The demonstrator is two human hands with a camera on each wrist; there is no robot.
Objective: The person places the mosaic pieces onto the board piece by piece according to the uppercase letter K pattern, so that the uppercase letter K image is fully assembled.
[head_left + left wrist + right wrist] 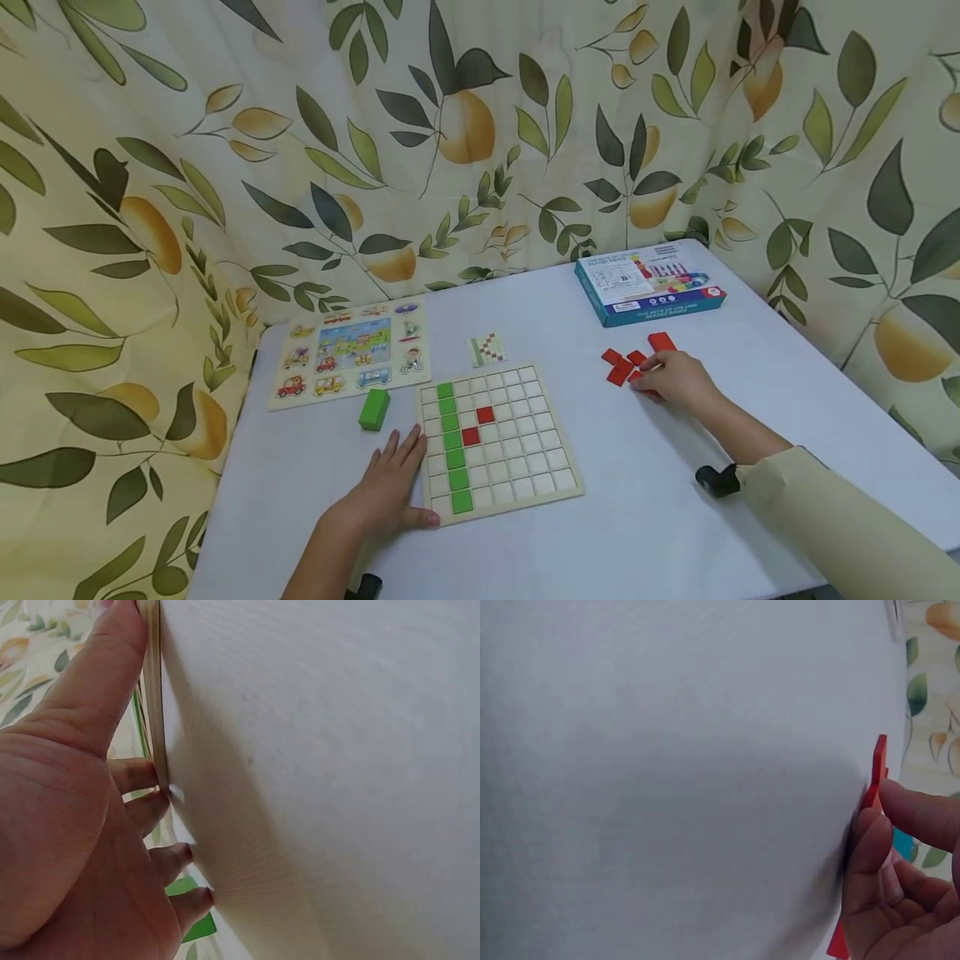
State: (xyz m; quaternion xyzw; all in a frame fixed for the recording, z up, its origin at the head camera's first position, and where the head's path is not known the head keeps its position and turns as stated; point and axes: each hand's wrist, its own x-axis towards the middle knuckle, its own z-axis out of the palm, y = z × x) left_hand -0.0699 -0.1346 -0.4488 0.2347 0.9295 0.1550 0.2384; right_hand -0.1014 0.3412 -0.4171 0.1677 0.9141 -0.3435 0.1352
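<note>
My left hand (382,492) lies at the left edge of a white grid board (525,450), fingers spread along that side and thumb at its near left corner. A column of green tiles (455,459) runs down the board, with two red tiles (486,414) set diagonally to its right. Off to the right, my right hand (678,379) is over loose red square tiles (619,372). Thumb and finger pinch one red tile (880,761) in the right wrist view. A red block or stack (662,341) sits just beyond that hand.
Beside the board's upper left stands a green block or stack (374,410). Behind it lies a vehicle picture puzzle (408,369). A small pattern card (489,348) sits beyond the board, and a flat blue-and-white box (648,283) lies at the back right. A leaf-patterned curtain (525,167) borders the table.
</note>
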